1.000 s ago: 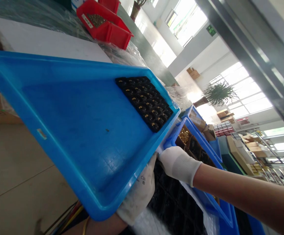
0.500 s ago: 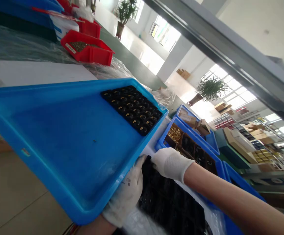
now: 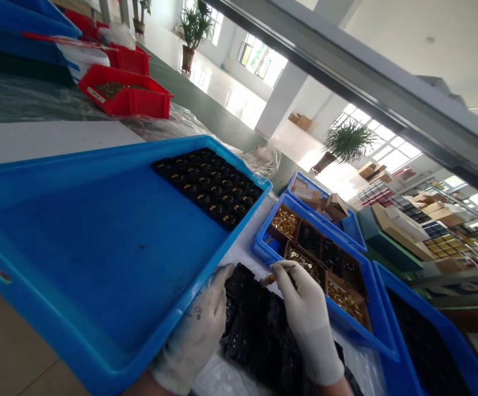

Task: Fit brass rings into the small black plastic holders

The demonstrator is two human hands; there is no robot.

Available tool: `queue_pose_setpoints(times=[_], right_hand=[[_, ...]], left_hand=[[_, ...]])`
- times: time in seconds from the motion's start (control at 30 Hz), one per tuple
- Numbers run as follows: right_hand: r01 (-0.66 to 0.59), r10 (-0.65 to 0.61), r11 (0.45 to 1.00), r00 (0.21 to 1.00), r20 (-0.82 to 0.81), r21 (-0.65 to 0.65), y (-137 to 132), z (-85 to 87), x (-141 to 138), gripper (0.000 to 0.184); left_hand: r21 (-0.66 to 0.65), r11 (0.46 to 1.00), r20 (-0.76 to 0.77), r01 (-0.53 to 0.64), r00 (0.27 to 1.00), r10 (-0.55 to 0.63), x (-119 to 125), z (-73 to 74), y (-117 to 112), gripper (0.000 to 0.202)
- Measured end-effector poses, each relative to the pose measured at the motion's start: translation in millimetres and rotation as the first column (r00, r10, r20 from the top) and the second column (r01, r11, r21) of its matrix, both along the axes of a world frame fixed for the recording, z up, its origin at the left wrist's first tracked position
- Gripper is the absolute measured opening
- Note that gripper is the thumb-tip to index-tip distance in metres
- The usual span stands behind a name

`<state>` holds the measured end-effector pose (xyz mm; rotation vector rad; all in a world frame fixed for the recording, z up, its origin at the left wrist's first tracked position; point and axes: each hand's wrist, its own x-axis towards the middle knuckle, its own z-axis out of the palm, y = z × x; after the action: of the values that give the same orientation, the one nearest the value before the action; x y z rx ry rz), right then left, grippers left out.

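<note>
My left hand (image 3: 195, 335), in a white glove, lies on the near edge of a black moulded tray (image 3: 259, 330), right beside the rim of a large blue tray (image 3: 98, 258); its fingers are curled on the black tray. My right hand (image 3: 305, 313), also gloved, rests over the same black tray and pinches a small brownish tool or part (image 3: 268, 279) between thumb and fingertips. In the far corner of the large blue tray lies another black tray (image 3: 209, 187) filled with small gold pieces.
A blue bin (image 3: 317, 264) with compartments of gold and dark parts stands just beyond my right hand. More blue bins (image 3: 424, 335) sit to the right. Red bins (image 3: 125, 96) stand far left on clear plastic sheeting. Shelves of boxes and potted plants are behind.
The view has swung down and levelled. My right hand has drawn back from the compartment bin onto the black tray, now pinching a small item. My left hand stays at the tray's edge.
</note>
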<state>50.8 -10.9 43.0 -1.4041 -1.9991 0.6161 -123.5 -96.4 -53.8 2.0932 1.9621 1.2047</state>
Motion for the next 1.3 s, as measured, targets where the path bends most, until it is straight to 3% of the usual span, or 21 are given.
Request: queue_pose_setpoints(times=[0.17,0.37,0.63,0.83,1.03,1.3], right_hand=[[0.014,-0.007,0.989,0.999,-0.048,0.15,-12,-31.1,-21,0.025],[-0.021,0.026,0.971,1.0,-0.015,0.239,-8,-54.4,-42,0.026],[-0.021,0.027,0.952,0.999,-0.016,0.305,-6,-45.5,-40,0.025],[-0.06,0.057,0.951,0.998,0.017,0.305,-6,-56.9,-42,0.025],[-0.046,0.051,0.952,0.999,-0.01,0.304,-9,-50.3,-42,0.027],[-0.061,0.063,0.952,0.998,0.001,0.3,-10,-58.4,-46,0.025]], left_hand=[[-0.014,0.999,-0.035,-0.042,0.999,0.041,2,-0.1,6,0.05],[-0.021,0.998,-0.026,-0.067,0.997,0.067,2,-1.0,11,0.043],[0.003,0.998,-0.045,-0.068,0.997,0.068,2,4.3,8,0.044],[-0.003,0.996,-0.038,-0.086,0.996,0.086,5,3.6,8,0.042],[-0.016,0.998,-0.056,-0.063,0.996,0.062,4,4.2,6,0.048],[-0.048,0.994,-0.005,-0.102,0.995,0.102,6,-2.1,9,0.045]])
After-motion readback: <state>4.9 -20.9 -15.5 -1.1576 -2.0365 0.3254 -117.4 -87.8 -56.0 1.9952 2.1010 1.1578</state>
